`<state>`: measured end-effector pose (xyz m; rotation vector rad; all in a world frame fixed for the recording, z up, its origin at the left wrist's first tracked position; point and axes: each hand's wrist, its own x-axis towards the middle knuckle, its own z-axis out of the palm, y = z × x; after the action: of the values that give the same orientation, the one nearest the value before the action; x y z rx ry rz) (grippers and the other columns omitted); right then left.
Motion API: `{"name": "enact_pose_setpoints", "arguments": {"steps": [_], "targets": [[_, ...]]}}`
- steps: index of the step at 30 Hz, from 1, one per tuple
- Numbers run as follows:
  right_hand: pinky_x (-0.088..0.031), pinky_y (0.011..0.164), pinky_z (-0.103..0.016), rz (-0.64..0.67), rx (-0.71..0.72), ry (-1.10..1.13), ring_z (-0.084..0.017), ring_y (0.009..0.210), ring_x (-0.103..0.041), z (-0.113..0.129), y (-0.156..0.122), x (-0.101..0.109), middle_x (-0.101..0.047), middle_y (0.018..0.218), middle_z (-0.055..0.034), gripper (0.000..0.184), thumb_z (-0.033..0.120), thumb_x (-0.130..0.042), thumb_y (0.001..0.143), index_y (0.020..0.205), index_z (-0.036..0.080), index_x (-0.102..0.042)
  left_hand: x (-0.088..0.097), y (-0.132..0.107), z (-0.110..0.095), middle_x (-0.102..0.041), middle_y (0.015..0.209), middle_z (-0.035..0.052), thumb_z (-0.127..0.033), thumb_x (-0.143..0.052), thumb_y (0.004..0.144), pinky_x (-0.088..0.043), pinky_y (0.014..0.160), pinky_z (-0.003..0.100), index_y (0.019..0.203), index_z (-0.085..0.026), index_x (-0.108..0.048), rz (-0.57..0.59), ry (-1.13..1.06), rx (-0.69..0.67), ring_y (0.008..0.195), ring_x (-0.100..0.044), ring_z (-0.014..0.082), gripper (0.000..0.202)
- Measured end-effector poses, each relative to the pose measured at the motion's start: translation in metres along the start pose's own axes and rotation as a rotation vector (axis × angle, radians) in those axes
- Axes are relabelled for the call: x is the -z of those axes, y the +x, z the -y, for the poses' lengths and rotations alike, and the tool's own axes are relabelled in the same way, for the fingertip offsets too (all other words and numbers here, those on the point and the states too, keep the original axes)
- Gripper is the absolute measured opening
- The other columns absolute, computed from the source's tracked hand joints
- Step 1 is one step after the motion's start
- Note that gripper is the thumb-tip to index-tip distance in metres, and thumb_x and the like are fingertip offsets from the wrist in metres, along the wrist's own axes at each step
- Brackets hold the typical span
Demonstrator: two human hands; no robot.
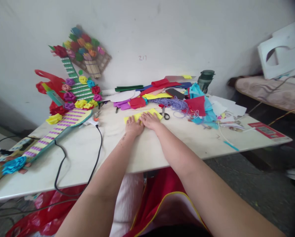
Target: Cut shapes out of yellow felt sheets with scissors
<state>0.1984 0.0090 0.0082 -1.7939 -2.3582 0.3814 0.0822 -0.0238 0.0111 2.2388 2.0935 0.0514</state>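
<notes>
A strip of yellow paper [155, 113] lies on the white table, partly covered by both hands. My left hand [133, 126] rests flat on its left part, fingers stretched forward. My right hand [150, 119] lies flat over its middle, with its fingers reaching toward my left hand; the two touch or nearly touch. Just right of the paper are scissors [165, 115] with black handles. Behind the paper sit a red folded piece [137, 102] and a tangle of lavender yarn [172, 103].
Coloured sheets, a dark phone-like slab [175, 93] and a green bottle [205, 80] stand along the wall. Flower-decorated guitar-shaped crafts [60, 126] fill the left side. A black cable [100, 144] hangs over the front edge. Blue paper [209, 110] and scraps lie to the right.
</notes>
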Motion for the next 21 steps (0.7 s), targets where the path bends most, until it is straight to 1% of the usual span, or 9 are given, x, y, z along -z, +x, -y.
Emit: {"name": "enact_pose_setpoints", "arguments": {"steps": [3,5,7,9,10,13,15,17,21], "targets": [[0.000,0.114,-0.050,-0.032,-0.058,-0.025,-0.021,0.144,-0.015,-0.004,0.001,0.002,-0.020,0.156,-0.0022,0.061,0.048,-0.011,0.095,0.146,0.023,-0.031,0.000,0.001,0.000,-0.018,0.156,0.0091,-0.056,-0.015,0.089,-0.012,0.114,0.044,0.147,-0.025,-0.029,-0.004,-0.018,0.001,0.143,-0.012,0.0307,0.066],[-0.004,0.113,-0.053,-0.080,-0.096,-0.029,-0.023,0.142,-0.020,-0.011,0.001,0.007,-0.026,0.154,-0.0038,0.058,0.046,-0.014,0.096,0.143,0.022,-0.039,-0.001,0.001,0.000,-0.017,0.156,0.0085,-0.060,-0.015,0.088,-0.012,0.114,0.044,0.147,-0.027,-0.027,-0.004,-0.028,0.005,0.143,-0.011,0.0310,0.069],[-0.013,0.112,-0.052,-0.206,-0.147,-0.030,-0.025,0.138,-0.028,-0.022,0.000,0.014,-0.034,0.151,-0.0064,0.053,0.040,-0.018,0.097,0.134,0.020,-0.050,-0.001,0.001,0.000,-0.016,0.156,0.0079,-0.061,-0.016,0.088,-0.012,0.114,0.044,0.147,-0.028,-0.026,-0.003,-0.033,0.009,0.143,-0.010,0.0311,0.069],[-0.024,0.109,-0.047,-0.369,-0.233,-0.066,-0.026,0.132,-0.037,-0.036,-0.003,0.024,-0.044,0.144,-0.0118,0.045,0.031,-0.030,0.094,0.127,0.016,-0.057,-0.001,0.001,0.000,-0.016,0.156,0.0075,-0.061,-0.016,0.088,-0.012,0.114,0.044,0.147,-0.029,-0.026,-0.004,-0.034,0.008,0.143,-0.010,0.0309,0.069],[-0.031,0.104,-0.044,-0.412,-0.284,-0.071,-0.027,0.127,-0.043,-0.043,-0.005,0.029,-0.050,0.137,-0.0150,0.041,0.028,-0.036,0.092,0.122,0.014,-0.061,0.000,0.001,0.000,-0.016,0.156,0.0072,-0.061,-0.016,0.088,-0.012,0.114,0.044,0.147,-0.029,-0.026,-0.001,-0.035,0.008,0.143,-0.010,0.0309,0.068],[-0.039,0.096,-0.041,-0.457,-0.490,-0.042,-0.030,0.116,-0.053,-0.058,-0.010,0.043,-0.061,0.120,-0.0197,0.033,0.019,-0.049,0.084,0.111,0.011,-0.067,0.001,0.000,0.000,-0.016,0.157,0.0066,-0.061,-0.017,0.087,-0.012,0.114,0.045,0.148,-0.029,-0.025,0.005,-0.039,0.004,0.143,-0.010,0.0313,0.069],[-0.045,0.089,-0.039,-0.395,-0.559,0.038,-0.029,0.109,-0.059,-0.063,-0.012,0.049,-0.065,0.113,-0.0196,0.033,0.017,-0.054,0.081,0.110,0.011,-0.068,0.001,0.000,0.001,-0.016,0.156,0.0070,-0.061,-0.017,0.087,-0.013,0.114,0.045,0.148,-0.028,-0.026,0.003,-0.038,0.000,0.143,-0.010,0.0315,0.069],[-0.047,0.085,-0.038,-0.347,-0.581,0.089,-0.029,0.106,-0.061,-0.064,-0.013,0.052,-0.065,0.111,-0.0202,0.034,0.018,-0.057,0.079,0.110,0.011,-0.068,0.001,-0.001,0.001,-0.016,0.156,0.0078,-0.061,-0.017,0.088,-0.013,0.114,0.045,0.148,-0.028,-0.026,0.001,-0.036,0.000,0.143,-0.011,0.0315,0.069],[-0.048,0.088,-0.041,-0.321,-0.593,0.084,-0.031,0.111,-0.059,-0.067,-0.012,0.052,-0.062,0.116,-0.0233,0.040,0.024,-0.059,0.077,0.114,0.010,-0.065,0.001,0.000,0.001,-0.016,0.156,0.0084,-0.061,-0.017,0.088,-0.013,0.114,0.046,0.148,-0.028,-0.025,0.003,-0.035,0.002,0.143,-0.010,0.0317,0.069]]}}
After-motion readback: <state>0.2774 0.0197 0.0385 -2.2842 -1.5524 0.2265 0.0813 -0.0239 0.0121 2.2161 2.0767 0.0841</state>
